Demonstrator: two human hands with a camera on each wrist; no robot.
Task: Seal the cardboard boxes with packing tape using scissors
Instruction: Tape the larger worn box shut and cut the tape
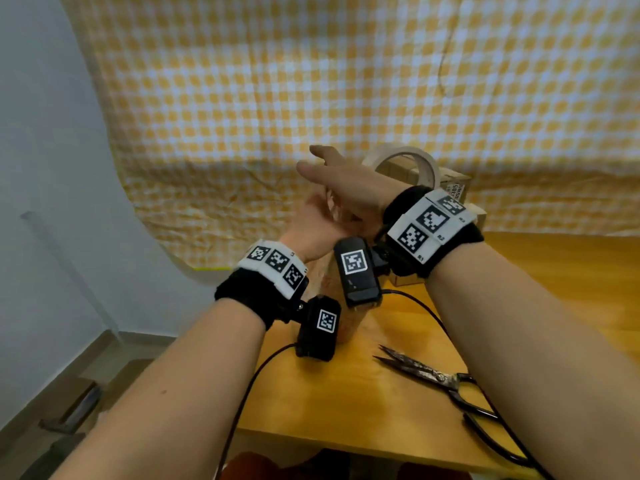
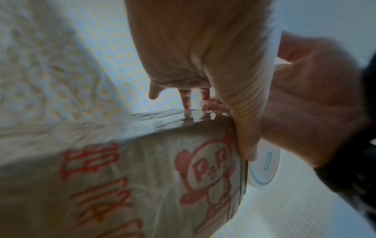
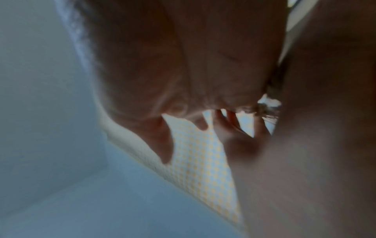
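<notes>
Scissors [image 1: 446, 379], dark metal with worn blades parted, lie nearest me on the smooth honey-coloured wooden table [image 1: 346, 403]. Beyond them stands the cardboard box [image 2: 142, 185], brown with red printing and a glossy strip of tape over its top edge. My left hand [image 1: 313, 226] has straight fingers pressing down on that taped top. My right hand [image 1: 349, 183] lies flat and spread above it, holding nothing I can see. Farther back a cream tape roll [image 1: 403, 164] sits on other boxes [image 1: 457, 183], before a yellow checked cloth [image 1: 346, 81].
</notes>
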